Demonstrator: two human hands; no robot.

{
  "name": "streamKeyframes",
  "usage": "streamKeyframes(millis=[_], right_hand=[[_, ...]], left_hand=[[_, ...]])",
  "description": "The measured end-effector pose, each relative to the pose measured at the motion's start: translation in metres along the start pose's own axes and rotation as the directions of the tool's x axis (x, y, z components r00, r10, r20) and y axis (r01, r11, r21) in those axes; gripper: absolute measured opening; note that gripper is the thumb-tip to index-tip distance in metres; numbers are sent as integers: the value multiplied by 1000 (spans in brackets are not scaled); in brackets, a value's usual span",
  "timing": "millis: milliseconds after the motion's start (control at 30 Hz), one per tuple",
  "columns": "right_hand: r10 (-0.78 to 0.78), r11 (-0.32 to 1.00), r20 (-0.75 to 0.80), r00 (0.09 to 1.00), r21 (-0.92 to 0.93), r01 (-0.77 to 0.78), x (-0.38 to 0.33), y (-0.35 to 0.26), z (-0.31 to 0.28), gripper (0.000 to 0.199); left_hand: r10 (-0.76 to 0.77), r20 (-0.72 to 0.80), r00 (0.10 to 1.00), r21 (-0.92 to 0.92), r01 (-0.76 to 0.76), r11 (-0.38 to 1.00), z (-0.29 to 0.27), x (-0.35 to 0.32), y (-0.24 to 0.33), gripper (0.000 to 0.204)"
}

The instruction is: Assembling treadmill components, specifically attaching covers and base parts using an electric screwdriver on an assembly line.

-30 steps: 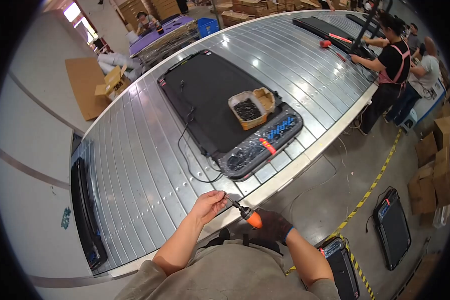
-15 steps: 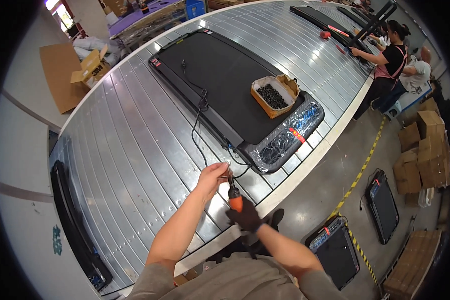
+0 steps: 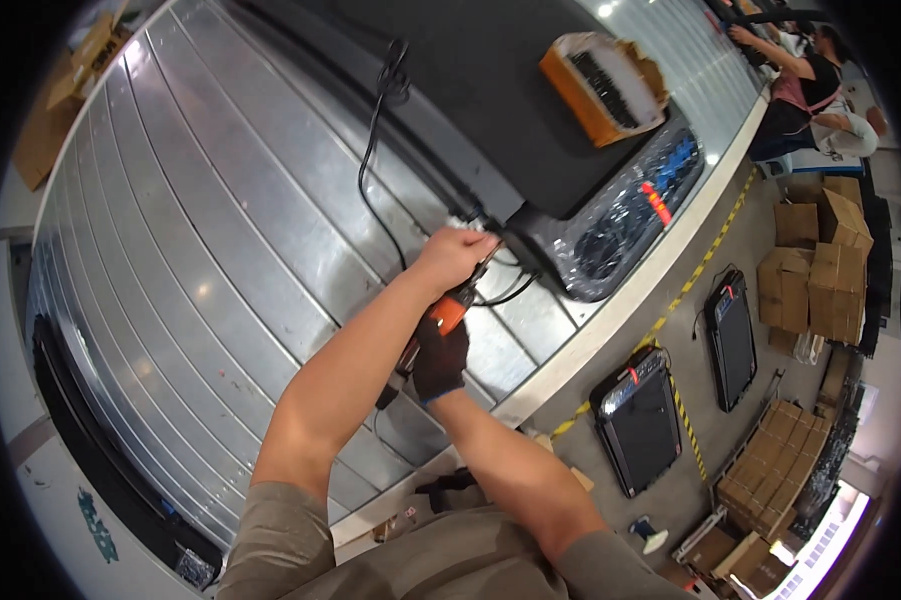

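Observation:
A dark work glove covers my right hand, which is wrapped round an orange and black electric screwdriver. Its front end points up at the near left corner of a black walking pad. My bare left hand is closed in a pinch by the driver's tip at that corner; what the fingertips hold is too small to make out. Black cables run beside the pad. On its belt sits an open orange-brown box of small dark screws. Clear film wraps the pad's end panel.
The pad lies on a slatted metal table with a pale edge. A long black part lies at far left. More walking pads stand on the floor, near cartons. Another person works at upper right.
My view has moved closer to the pad. Both hands and the screwdriver have gone up to the pad's corner, with the driver now tilted toward it.

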State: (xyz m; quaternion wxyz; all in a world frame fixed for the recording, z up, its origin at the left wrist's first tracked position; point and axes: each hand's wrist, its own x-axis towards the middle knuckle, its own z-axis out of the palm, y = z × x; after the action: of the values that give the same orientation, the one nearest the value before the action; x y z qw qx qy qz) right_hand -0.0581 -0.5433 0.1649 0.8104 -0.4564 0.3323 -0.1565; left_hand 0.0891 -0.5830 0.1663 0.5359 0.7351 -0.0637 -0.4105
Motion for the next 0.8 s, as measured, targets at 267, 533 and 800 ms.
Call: streamKeyframes(millis=[267, 533, 800], right_hand=[[69, 986, -140, 988, 161, -46, -9, -49, -18, 38], [63, 832, 352, 934, -536, 146, -54, -56, -75, 60], [341, 808, 221, 914, -567, -164, -130, -28, -120, 54]], left_hand=[[-50, 32, 998, 129, 46, 991, 41, -29, 60, 33], [728, 116, 676, 390, -705, 593, 154, -102, 174, 22], [781, 179, 599, 835, -513, 202, 186, -51, 129, 73]])
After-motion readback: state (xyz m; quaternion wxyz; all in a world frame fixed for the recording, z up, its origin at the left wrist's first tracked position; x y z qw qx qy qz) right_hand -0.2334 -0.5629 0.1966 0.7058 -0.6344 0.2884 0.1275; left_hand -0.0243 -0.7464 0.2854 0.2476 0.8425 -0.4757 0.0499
